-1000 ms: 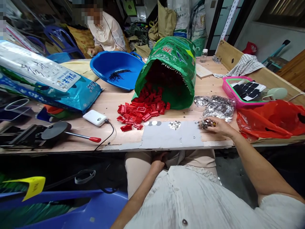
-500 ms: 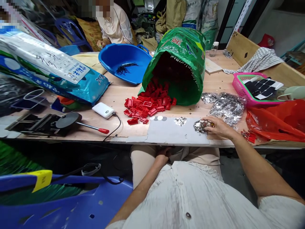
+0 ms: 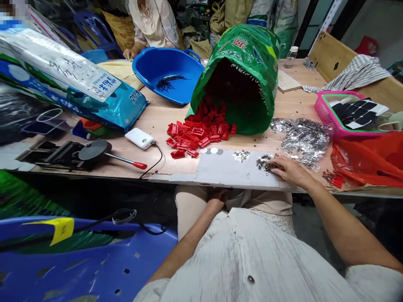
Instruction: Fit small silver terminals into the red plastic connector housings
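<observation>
My right hand [image 3: 286, 168] is at the right side of a pile of small dark metal parts [image 3: 263, 162] on a grey card sheet [image 3: 217, 170]. Its fingers curl over the near part of this pile, with the thumb below them. A smaller heap of shiny bits [image 3: 241, 156] lies to the left on the sheet, and a few pale discs [image 3: 214, 151] rest along its far edge. My left hand [image 3: 217, 199] lies in my lap under the table edge, its fingers mostly hidden. Red plastic pieces [image 3: 201, 133] spill from a green sack [image 3: 242, 46] beyond the sheet.
A hand press with a red-tipped lever [image 3: 126, 160] and a white power bank [image 3: 139, 138] stand left. Behind are a blue basin [image 3: 145, 63] and another person [image 3: 154, 25]. To the right lie a clear bag of metal parts [image 3: 307, 140], a pink basket [image 3: 321, 107] and a red bag [image 3: 368, 159].
My right hand has flattened and its fingers have come down over the metal pile. The whole view has shifted slightly. My left hand stays in my lap.
</observation>
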Action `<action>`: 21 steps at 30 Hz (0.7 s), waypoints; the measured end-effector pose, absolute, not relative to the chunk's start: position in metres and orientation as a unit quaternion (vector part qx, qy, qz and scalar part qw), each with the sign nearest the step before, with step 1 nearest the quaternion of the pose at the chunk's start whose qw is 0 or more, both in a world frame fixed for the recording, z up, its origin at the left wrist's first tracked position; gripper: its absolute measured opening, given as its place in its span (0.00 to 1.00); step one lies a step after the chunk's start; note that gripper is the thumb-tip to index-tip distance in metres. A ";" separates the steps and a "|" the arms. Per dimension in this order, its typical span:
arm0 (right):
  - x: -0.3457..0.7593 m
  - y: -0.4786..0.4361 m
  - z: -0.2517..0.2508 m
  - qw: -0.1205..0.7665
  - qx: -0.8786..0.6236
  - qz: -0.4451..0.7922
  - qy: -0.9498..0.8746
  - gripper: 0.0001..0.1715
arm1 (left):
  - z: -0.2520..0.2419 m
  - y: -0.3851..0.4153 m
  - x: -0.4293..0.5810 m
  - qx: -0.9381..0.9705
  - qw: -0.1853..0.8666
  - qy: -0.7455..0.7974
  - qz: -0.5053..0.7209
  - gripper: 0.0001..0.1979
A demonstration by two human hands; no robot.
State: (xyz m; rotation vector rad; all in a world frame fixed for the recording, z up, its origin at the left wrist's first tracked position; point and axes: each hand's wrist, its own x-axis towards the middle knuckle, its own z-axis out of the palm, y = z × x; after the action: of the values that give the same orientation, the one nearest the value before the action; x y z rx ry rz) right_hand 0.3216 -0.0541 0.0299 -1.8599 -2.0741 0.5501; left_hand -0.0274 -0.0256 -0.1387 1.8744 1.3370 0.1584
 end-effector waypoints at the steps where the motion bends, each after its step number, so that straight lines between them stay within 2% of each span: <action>1: 0.318 -0.055 0.030 0.154 -0.642 0.198 -0.725 0.20 | -0.139 -0.026 -0.027 0.743 0.405 0.529 0.062 0.20; 8: 0.322 -0.055 0.026 0.179 -0.639 0.219 -0.715 0.15 | -0.141 -0.027 -0.029 0.742 0.403 0.532 0.063 0.21; 15: 0.327 -0.062 0.023 0.212 -0.655 0.188 -0.701 0.13 | -0.132 -0.030 -0.026 0.741 0.410 0.528 0.060 0.21; 21: 0.318 -0.065 0.018 0.250 -0.635 0.213 -0.699 0.12 | -0.092 -0.033 -0.017 0.744 0.441 0.501 0.030 0.21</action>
State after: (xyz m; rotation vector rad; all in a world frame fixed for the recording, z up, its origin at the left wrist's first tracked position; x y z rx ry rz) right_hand 0.3183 -0.0650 0.0183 -1.7305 -1.9036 0.5796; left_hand -0.0171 -0.0326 -0.0924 1.8471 1.2428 0.0756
